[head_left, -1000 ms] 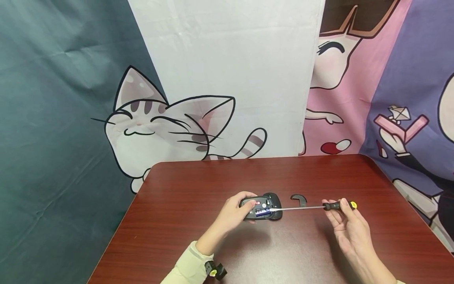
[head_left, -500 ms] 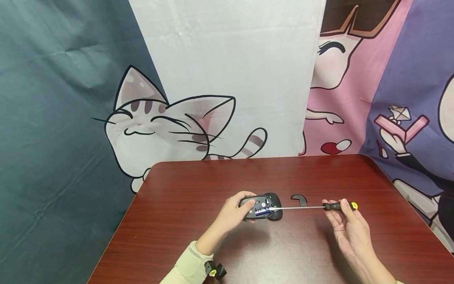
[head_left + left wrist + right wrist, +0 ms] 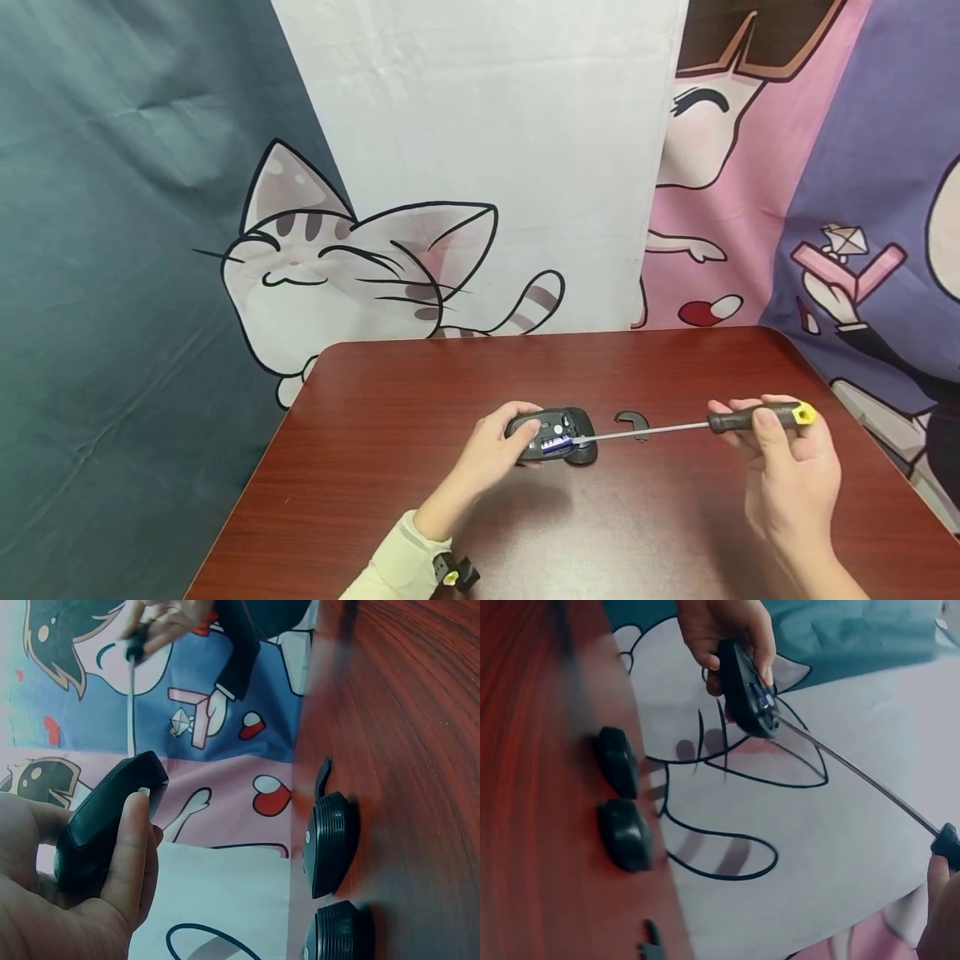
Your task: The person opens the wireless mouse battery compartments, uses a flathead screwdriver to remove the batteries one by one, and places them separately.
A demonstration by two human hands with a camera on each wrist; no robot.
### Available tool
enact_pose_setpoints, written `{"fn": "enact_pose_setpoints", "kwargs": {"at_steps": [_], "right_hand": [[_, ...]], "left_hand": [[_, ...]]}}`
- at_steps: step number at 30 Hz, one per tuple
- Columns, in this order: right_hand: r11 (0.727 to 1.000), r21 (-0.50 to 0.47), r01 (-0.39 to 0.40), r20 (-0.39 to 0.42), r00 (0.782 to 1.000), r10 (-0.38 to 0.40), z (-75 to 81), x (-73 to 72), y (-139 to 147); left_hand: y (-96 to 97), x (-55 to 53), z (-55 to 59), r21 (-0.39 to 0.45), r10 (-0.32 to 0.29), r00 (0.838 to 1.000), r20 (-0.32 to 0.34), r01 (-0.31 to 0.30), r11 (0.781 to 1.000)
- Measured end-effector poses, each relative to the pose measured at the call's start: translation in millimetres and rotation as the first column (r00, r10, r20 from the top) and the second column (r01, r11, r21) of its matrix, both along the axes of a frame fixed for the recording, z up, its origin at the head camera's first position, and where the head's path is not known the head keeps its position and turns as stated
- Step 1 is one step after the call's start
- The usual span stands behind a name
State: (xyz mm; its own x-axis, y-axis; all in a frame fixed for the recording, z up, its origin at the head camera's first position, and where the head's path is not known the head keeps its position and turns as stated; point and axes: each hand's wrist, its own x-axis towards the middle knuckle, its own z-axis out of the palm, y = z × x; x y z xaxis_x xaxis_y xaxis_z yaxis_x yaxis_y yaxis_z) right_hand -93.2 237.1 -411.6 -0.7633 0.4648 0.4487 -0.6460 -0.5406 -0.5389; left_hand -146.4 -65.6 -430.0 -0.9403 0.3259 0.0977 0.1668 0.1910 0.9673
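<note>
My left hand [image 3: 495,437] holds a black computer mouse [image 3: 537,451] underside up, thumb across its base. A blue battery [image 3: 557,445] shows in the uncovered compartment. The right hand [image 3: 795,475] grips a screwdriver [image 3: 750,418] by its black handle with a yellow end, thumb laid along it. Its long metal shaft [image 3: 660,430] runs left, with the tip right at the battery's right end. In the right wrist view the tip meets the open underside of the mouse, above the table. A hook-shaped black cover [image 3: 636,419] lies on the table behind the shaft.
On the reddish-brown table [image 3: 420,375], two more black mice, one [image 3: 617,761] and another [image 3: 624,834], stand side by side below the held one. A printed cloth [image 3: 487,100] with cartoon figures hangs behind the table's far edge.
My right hand has shifted right and slightly up, turning over, so the screwdriver handle is raised and the shaft slants. A small red spot on the mouse's underside has disappeared. The left hand stays put.
</note>
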Motion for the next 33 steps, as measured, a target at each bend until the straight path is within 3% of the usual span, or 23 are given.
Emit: {"fn": "enact_pose_setpoints", "kwargs": {"at_steps": [3,7,10,15,19,26,33], "right_hand": [[0.996,0.075,0.041,-0.071,0.997,-0.036,7.8,5.4,-5],[0.988,0.149,0.036,-0.174,0.985,-0.01,11.3,9.0,-7],[0.985,0.172,0.027,-0.167,0.986,0.002,10.5,7.3,-6],[0.996,0.053,-0.071,-0.134,0.988,0.077,3.2,0.3,-2],[0.989,-0.041,-0.139,-0.121,0.984,0.133,-4.7,-4.4,1],[0.987,-0.036,-0.155,-0.042,0.987,0.154,-14.7,-9.7,5],[0.952,-0.174,-0.251,-0.022,0.968,0.252,-22.6,-13.5,7]], "left_hand": [[0.0,0.2,-0.2,-0.016,-0.006,1.0,-0.027,0.005,1.0],[0.4,0.7,-0.5,-0.025,-0.004,0.998,-0.058,0.003,1.0],[0.5,0.8,-0.7,-0.02,0.002,0.998,-0.061,-0.003,1.0],[0.1,1.4,0.0,-0.045,-0.005,0.999,-0.052,0.002,0.999],[-0.4,2.6,2.8,-0.037,-0.008,0.999,-0.036,0.007,0.999],[-1.6,2.2,3.5,-0.034,-0.015,1.0,-0.014,0.015,0.999],[-3.4,-0.6,-1.9,-0.019,-0.019,1.0,0.012,0.02,1.0]]}}
